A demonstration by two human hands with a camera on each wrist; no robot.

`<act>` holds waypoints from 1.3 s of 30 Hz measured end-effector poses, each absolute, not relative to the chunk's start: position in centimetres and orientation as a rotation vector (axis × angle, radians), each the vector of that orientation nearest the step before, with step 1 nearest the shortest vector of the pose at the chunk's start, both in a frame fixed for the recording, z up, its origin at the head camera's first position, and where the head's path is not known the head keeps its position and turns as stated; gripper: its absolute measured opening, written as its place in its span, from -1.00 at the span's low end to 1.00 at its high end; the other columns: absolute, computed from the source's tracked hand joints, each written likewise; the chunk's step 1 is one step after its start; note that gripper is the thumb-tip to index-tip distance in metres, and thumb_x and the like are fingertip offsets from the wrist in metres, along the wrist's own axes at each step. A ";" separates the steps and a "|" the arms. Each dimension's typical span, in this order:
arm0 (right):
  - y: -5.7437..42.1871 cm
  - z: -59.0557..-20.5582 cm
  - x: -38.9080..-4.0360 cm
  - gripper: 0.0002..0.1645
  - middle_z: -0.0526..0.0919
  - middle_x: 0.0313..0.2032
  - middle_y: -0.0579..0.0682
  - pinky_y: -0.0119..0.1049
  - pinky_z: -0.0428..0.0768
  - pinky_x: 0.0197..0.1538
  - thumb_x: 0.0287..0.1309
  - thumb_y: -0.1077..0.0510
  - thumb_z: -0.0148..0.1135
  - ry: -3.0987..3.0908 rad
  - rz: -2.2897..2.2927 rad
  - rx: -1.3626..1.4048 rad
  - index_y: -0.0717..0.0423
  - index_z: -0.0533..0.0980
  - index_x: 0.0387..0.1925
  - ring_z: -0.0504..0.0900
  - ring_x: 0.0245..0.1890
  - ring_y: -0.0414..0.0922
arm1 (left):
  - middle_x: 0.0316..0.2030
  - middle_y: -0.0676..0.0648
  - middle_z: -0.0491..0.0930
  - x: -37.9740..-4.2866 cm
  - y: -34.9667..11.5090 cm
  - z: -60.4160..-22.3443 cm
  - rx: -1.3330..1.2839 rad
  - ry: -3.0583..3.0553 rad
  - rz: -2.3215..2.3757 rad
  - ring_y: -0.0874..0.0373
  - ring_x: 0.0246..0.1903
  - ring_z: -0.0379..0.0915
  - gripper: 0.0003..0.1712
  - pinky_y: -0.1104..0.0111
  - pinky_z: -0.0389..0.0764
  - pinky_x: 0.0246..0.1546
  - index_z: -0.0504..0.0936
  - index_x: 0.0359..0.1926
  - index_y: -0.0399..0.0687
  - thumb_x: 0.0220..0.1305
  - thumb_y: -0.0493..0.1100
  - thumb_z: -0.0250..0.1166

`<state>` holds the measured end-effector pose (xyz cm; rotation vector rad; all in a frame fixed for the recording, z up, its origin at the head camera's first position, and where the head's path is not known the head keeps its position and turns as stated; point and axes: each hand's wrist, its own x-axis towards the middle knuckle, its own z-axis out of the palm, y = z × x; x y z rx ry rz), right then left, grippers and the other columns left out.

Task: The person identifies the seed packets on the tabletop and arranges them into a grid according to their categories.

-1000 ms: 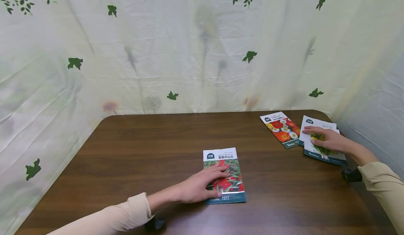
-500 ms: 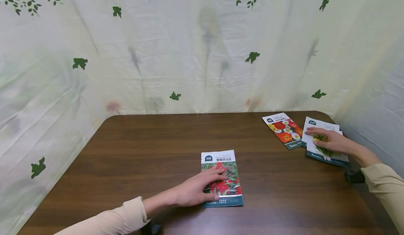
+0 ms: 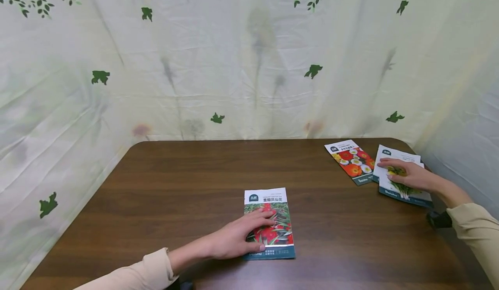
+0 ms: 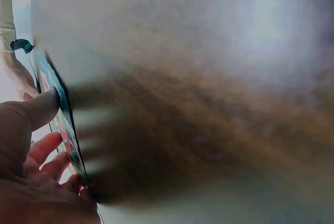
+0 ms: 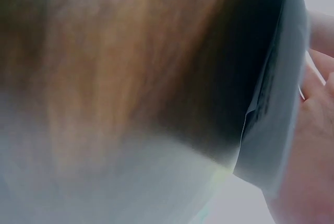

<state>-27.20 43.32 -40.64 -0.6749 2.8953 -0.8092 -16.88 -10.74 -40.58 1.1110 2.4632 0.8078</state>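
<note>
My left hand (image 3: 238, 236) rests with spread fingers on a seed packet (image 3: 278, 216) that shows red flowers and a blue-green bottom band, lying near the middle front of the table. In the left wrist view the thumb (image 4: 44, 108) and fingertips touch the packet's face, seen edge-on. At the right edge of the table, my right hand (image 3: 415, 175) lies over a seed packet with a leafy green vegetable (image 3: 407, 192). Beneath that one, another white-topped packet (image 3: 390, 152) sticks out at the back. The right wrist view catches the packet edge (image 5: 274, 125) close beside the palm.
A seed packet with orange, red and white flowers (image 3: 352, 162) lies slanted just left of the right-hand packets. The brown wooden table (image 3: 187, 173) has rounded far corners. A pale leaf-printed curtain (image 3: 234, 65) hangs behind and at both sides.
My left hand has slid the red-flower packet leftward and slightly toward me across the table. The right hand stays on its packet, and the head view has shifted a little.
</note>
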 end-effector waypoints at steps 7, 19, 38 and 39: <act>43.3 -40.8 -27.2 -0.53 0.35 0.22 0.48 0.46 0.22 0.03 0.28 0.20 0.23 2.899 -0.823 -0.704 0.35 0.44 0.15 0.22 0.21 0.48 | 0.47 0.17 0.13 -16.4 -11.5 -40.5 1.077 2.453 0.817 0.06 0.48 -0.11 -0.37 0.01 0.07 0.40 0.39 0.38 0.15 0.32 -0.02 0.31; 43.3 -41.0 -27.3 -0.56 0.39 0.21 0.45 0.39 0.28 0.03 0.28 0.20 0.24 2.934 -0.786 -0.722 0.32 0.47 0.14 0.26 0.17 0.44 | 0.47 0.18 0.13 -15.7 -12.6 -40.4 1.033 2.448 0.847 0.07 0.48 -0.10 -0.37 -0.02 0.09 0.39 0.39 0.37 0.19 0.31 -0.05 0.33; 43.4 -41.0 -27.4 -0.56 0.41 0.19 0.42 0.32 0.32 0.03 0.27 0.21 0.25 2.962 -0.770 -0.748 0.29 0.47 0.14 0.30 0.17 0.31 | 0.46 0.18 0.15 -15.2 -12.9 -39.6 0.967 2.478 0.737 0.07 0.46 -0.04 -0.35 0.00 0.16 0.36 0.41 0.37 0.21 0.27 -0.06 0.36; 43.5 -41.0 -27.4 -0.56 0.41 0.19 0.42 0.33 0.32 0.02 0.27 0.22 0.25 2.960 -0.769 -0.756 0.30 0.47 0.14 0.30 0.17 0.33 | 0.46 0.19 0.14 -15.1 -13.0 -39.5 0.959 2.477 0.735 0.08 0.46 -0.04 -0.35 -0.01 0.17 0.36 0.40 0.37 0.22 0.27 -0.05 0.36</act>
